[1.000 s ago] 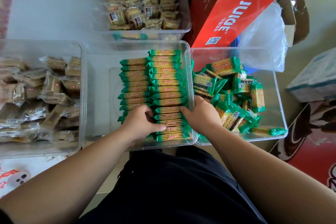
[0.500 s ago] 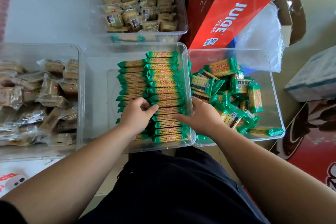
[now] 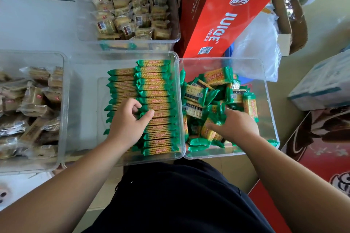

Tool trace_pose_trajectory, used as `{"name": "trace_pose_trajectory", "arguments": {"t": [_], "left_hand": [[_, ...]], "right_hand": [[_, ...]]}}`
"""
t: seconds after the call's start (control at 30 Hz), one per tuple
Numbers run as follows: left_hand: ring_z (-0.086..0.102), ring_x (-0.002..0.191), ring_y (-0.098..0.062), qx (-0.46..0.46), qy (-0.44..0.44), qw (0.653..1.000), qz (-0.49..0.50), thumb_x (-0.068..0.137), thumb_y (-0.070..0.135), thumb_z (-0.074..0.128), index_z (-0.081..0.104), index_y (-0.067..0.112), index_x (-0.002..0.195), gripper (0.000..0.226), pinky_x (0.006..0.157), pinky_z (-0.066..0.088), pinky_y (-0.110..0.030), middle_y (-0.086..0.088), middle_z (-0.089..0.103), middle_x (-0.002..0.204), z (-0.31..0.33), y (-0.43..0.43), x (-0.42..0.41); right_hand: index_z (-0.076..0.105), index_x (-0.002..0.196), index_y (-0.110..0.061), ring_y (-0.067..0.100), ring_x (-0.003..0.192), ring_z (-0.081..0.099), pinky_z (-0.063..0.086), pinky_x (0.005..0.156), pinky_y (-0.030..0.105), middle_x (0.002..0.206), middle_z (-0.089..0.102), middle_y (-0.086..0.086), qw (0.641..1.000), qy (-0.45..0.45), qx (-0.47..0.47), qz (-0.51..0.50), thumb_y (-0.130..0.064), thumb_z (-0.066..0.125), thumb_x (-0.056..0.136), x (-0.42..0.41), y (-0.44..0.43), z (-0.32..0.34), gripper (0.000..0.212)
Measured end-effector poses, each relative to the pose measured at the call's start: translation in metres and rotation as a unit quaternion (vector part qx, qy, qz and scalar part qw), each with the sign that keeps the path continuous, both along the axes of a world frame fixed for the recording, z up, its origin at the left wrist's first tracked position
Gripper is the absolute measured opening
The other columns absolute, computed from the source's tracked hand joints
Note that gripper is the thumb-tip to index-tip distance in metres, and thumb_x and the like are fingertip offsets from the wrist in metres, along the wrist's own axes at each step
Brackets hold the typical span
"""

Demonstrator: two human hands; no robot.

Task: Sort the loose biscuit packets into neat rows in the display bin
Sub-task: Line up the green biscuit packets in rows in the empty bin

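Note:
The clear display bin (image 3: 83,111) in the middle holds two neat rows of green-and-yellow biscuit packets (image 3: 157,89). My left hand (image 3: 126,125) rests on the near part of the left row, fingers loosely curled, thumb touching a packet of the right row. The clear bin (image 3: 265,89) to the right holds a jumbled pile of loose packets (image 3: 200,92). Inside it, my right hand (image 3: 236,126) reaches into the pile, fingers pointing left among the packets. Motion blur hides whether it grips one.
A clear bin of pale wrapped snacks (image 3: 36,108) sits at the left, and another such bin (image 3: 130,11) lies behind. A red juice carton (image 3: 227,19), a plastic bag (image 3: 259,43) and cardboard boxes (image 3: 289,22) crowd the back right. My dark-clothed lap is below the bins.
My right hand left the right edge of the sorted rows and moved into the pile in the right bin. My left hand shifted slightly up the left row.

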State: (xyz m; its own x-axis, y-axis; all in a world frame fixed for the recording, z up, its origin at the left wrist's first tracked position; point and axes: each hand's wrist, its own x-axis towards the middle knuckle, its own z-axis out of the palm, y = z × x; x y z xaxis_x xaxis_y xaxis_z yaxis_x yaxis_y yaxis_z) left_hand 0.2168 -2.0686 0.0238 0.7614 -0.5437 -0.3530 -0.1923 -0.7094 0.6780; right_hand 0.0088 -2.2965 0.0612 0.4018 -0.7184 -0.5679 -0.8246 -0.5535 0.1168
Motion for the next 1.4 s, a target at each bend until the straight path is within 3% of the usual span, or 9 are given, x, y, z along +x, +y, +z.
{"name": "trace_pose_trajectory", "arguments": {"t": [0.17, 0.3, 0.4, 0.53, 0.67, 1.03, 1.2, 1.3, 1.4], "left_hand": [[0.051, 0.101, -0.021, 0.01, -0.134, 0.989, -0.06, 0.084, 0.041, 0.079, 0.06, 0.014, 0.111, 0.042, 0.084, 0.041, -0.033, -0.001, 0.055, 0.109, 0.0, -0.014, -0.012], [0.052, 0.1, -0.03, -0.029, -0.263, 0.963, -0.053, 0.084, 0.036, 0.078, 0.061, 0.009, 0.1, 0.035, 0.085, 0.04, -0.038, -0.01, 0.059, 0.103, 0.008, -0.024, -0.018], [0.052, 0.096, -0.024, -0.1, -0.293, 0.947, -0.082, 0.086, 0.041, 0.067, 0.062, 0.006, 0.098, 0.037, 0.084, 0.04, -0.034, -0.008, 0.061, 0.098, 0.028, -0.041, -0.027], [0.051, 0.101, -0.014, -0.145, -0.168, 0.961, -0.166, 0.081, 0.056, 0.065, 0.064, 0.012, 0.116, 0.056, 0.089, 0.04, -0.028, 0.006, 0.057, 0.108, 0.061, -0.071, -0.044], [0.053, 0.121, -0.007, -0.049, 0.035, 0.964, -0.259, 0.073, 0.066, 0.079, 0.046, 0.03, 0.147, 0.088, 0.104, 0.044, -0.03, 0.019, 0.051, 0.132, 0.082, -0.108, -0.067], [0.068, 0.093, -0.019, -0.016, 0.127, 0.991, -0.037, 0.084, 0.031, 0.083, 0.062, 0.024, 0.121, 0.043, 0.09, 0.057, -0.044, 0.003, 0.071, 0.106, 0.054, -0.147, -0.078], [0.064, 0.103, -0.021, 0.037, 0.205, 0.973, -0.098, 0.094, 0.018, 0.069, 0.053, 0.029, 0.127, 0.039, 0.09, 0.05, -0.038, 0.0, 0.067, 0.111, 0.069, -0.155, -0.085], [0.063, 0.108, -0.023, -0.026, 0.303, 0.95, -0.063, 0.103, 0.024, 0.053, 0.055, 0.029, 0.126, 0.024, 0.087, 0.05, -0.039, -0.007, 0.068, 0.116, 0.081, -0.16, -0.096], [0.068, 0.103, -0.015, -0.067, 0.313, 0.946, -0.045, 0.093, 0.05, 0.066, 0.056, 0.039, 0.119, 0.03, 0.088, 0.054, -0.036, 0.002, 0.072, 0.113, 0.077, -0.16, -0.1]], "right_hand": [[0.056, 0.115, -0.018, 0.014, 0.073, 0.059, 0.052, 0.055, 0.031, 0.082, 0.059, -0.007, 0.999, -0.015, 0.052, -0.005, -0.081, 0.059, 0.075, 0.001, 0.001, -0.001, 0.074], [0.057, 0.134, -0.019, 0.017, 0.084, 0.06, 0.053, 0.067, 0.031, 0.1, 0.062, -0.004, 0.984, -0.134, 0.102, -0.061, -0.062, 0.074, 0.076, -0.003, -0.013, 0.007, 0.074], [0.064, 0.121, -0.025, 0.012, 0.079, 0.062, 0.051, 0.065, 0.031, 0.094, 0.066, -0.009, 0.963, -0.228, 0.122, -0.077, -0.056, 0.081, 0.073, -0.01, -0.027, 0.016, 0.06], [0.065, 0.114, -0.033, 0.011, 0.088, 0.068, 0.06, 0.081, 0.041, 0.1, 0.07, -0.01, 0.903, -0.345, 0.227, -0.121, -0.06, 0.085, 0.064, -0.018, -0.045, 0.031, 0.06], [0.062, 0.116, -0.045, 0.008, 0.103, 0.065, 0.056, 0.093, 0.04, 0.11, 0.067, -0.015, 0.866, -0.396, 0.293, -0.085, -0.052, 0.086, 0.067, -0.018, -0.05, 0.046, 0.054], [0.062, 0.125, -0.035, 0.021, 0.085, 0.072, 0.06, 0.077, 0.051, 0.09, 0.074, -0.001, 0.84, -0.414, 0.329, -0.124, -0.023, 0.094, 0.066, -0.037, -0.082, 0.033, 0.069], [0.066, 0.119, -0.021, 0.012, 0.078, 0.069, 0.058, 0.072, 0.028, 0.089, 0.076, 0.001, 0.796, -0.46, 0.386, -0.077, -0.006, 0.091, 0.07, -0.033, -0.095, 0.048, 0.057], [0.069, 0.107, -0.03, -0.001, 0.066, 0.053, 0.046, 0.067, 0.015, 0.087, 0.065, -0.008, 0.798, -0.507, 0.317, -0.07, -0.011, 0.094, 0.065, -0.021, -0.094, 0.045, 0.052], [0.07, 0.104, -0.027, 0.003, 0.069, 0.053, 0.048, 0.067, 0.021, 0.083, 0.062, -0.005, 0.796, -0.542, 0.264, -0.045, -0.02, 0.095, 0.065, -0.013, -0.091, 0.037, 0.047]]}}
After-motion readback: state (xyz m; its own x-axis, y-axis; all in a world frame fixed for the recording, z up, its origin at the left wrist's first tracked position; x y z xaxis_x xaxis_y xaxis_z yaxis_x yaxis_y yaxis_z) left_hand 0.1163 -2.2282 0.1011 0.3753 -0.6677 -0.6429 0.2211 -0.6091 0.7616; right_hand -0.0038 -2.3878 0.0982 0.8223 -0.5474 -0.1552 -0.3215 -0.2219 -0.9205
